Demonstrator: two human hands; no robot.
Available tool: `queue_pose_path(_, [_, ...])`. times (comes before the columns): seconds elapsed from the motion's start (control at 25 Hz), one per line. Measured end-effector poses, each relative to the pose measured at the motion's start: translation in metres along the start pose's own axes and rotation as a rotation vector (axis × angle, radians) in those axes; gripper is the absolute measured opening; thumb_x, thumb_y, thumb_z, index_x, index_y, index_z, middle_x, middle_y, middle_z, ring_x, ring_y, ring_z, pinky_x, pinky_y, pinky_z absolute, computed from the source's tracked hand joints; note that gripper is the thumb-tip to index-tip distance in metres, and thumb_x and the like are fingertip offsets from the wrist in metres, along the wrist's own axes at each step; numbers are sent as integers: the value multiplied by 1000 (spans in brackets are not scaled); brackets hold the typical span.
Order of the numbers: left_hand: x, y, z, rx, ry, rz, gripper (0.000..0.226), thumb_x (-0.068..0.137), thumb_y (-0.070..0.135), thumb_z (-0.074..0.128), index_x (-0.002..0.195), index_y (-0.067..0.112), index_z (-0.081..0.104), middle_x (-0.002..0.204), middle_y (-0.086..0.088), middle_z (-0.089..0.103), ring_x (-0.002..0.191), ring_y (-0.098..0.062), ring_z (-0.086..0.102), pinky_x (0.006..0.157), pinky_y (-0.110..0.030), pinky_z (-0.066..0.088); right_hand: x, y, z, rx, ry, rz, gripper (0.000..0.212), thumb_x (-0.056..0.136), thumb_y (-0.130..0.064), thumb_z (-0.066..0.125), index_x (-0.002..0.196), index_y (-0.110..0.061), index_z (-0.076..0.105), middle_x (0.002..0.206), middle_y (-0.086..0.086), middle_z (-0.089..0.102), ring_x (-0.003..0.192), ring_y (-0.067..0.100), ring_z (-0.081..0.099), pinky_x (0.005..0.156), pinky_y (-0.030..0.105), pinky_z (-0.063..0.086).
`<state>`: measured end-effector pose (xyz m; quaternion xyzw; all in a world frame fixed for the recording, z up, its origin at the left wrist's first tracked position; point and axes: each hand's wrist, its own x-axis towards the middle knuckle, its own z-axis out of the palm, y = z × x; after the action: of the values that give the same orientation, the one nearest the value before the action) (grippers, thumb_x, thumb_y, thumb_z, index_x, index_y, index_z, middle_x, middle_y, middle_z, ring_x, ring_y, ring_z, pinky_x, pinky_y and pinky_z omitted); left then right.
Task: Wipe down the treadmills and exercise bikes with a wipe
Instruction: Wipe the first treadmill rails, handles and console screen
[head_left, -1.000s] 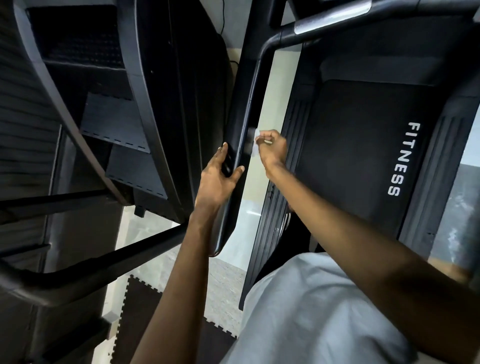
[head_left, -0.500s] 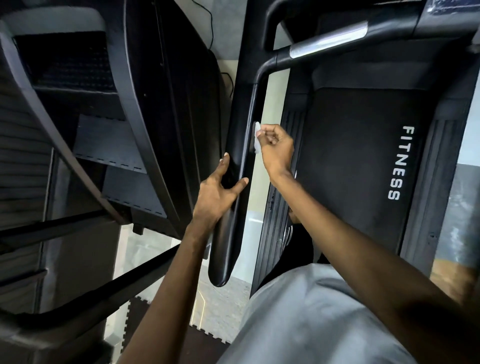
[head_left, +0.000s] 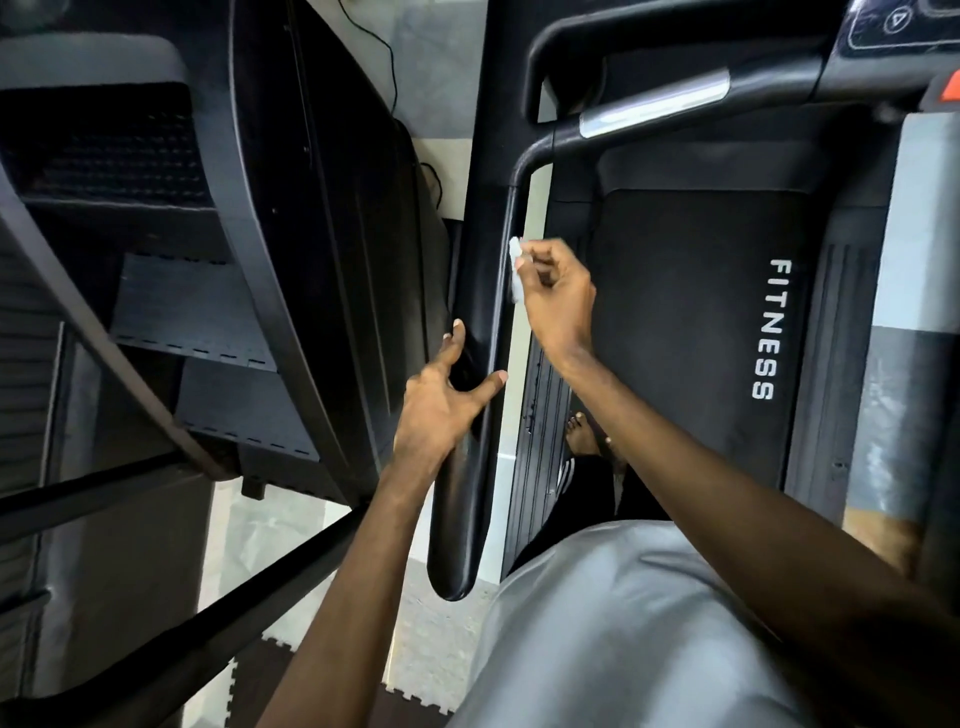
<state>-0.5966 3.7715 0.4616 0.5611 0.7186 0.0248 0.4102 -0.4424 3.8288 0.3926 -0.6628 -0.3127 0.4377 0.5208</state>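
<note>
The treadmill (head_left: 675, 338) is seen from above, its black belt marked FITNESS in white along the right side. A second dark machine (head_left: 322, 234) stands just beside it on the left, and pale floor is visible between the two. A black rail (head_left: 460, 519) of the treadmill runs lengthwise along the belt's left edge and bends at its far end into a crossbar fitted with a silver plate (head_left: 654, 106). The left hand (head_left: 441, 405) is laid against the rail about halfway along it, with index finger and thumb spread apart across its width. The right hand (head_left: 558, 301) is held further along the rail, on its belt side, with fingers curled. A bare foot (head_left: 582, 434) is planted on the ribbed side strip below the right forearm. The white wipe (head_left: 516, 270) is pinched in the right fingertips and pressed against the rail's inner edge.
</note>
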Motion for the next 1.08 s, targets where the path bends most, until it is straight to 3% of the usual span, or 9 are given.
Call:
queue_pose_path(0.16, [3,-1,2,49,12,7,87,83,57,72,155,42,26,157,5,41,132,-26,54,110,-42,45,-41,9,-11,-41,-77,-13,7,95,-16,67,98,-11,71,98,-8,73,90,0,68,74,14,53])
queue_pose_path(0.36, [4,10,8,84,55,43,82,90,49,68,158,23,28,161,-1,33,147,-17,32,118,-32,28,32,7,5,-65,47,-4,13,92,-10,66,101,-16,72,94,-9,73,89,4,69,83,29,59])
queue_pose_path(0.6, [13,24,11,96,91,56,81,93,45,67,158,19,26,163,-3,29,148,-17,31,114,-26,25,51,33,13,-58,18,208,13,90,-11,70,88,-24,71,85,-11,71,81,3,67,83,36,59])
queue_pose_path(0.76, [25,37,8,98,91,35,79,94,44,66,158,22,26,163,-3,29,147,-17,31,113,-25,26,52,4,9,76,57,86,8,91,-11,67,94,-17,73,92,-10,73,87,3,69,79,23,56])
queue_pose_path(0.92, [33,49,8,131,91,27,79,95,43,65,158,16,26,163,-6,29,148,-19,29,116,-25,24,58,-16,2,6,-15,-83,9,92,-19,67,98,-22,72,101,-12,68,96,7,68,83,28,56])
queue_pose_path(1.08, [37,51,6,129,89,19,80,94,43,66,158,17,26,163,-4,29,148,-19,31,119,-28,24,72,-15,2,-6,0,-10,6,95,-17,65,100,-19,69,101,-9,71,95,3,67,78,18,53])
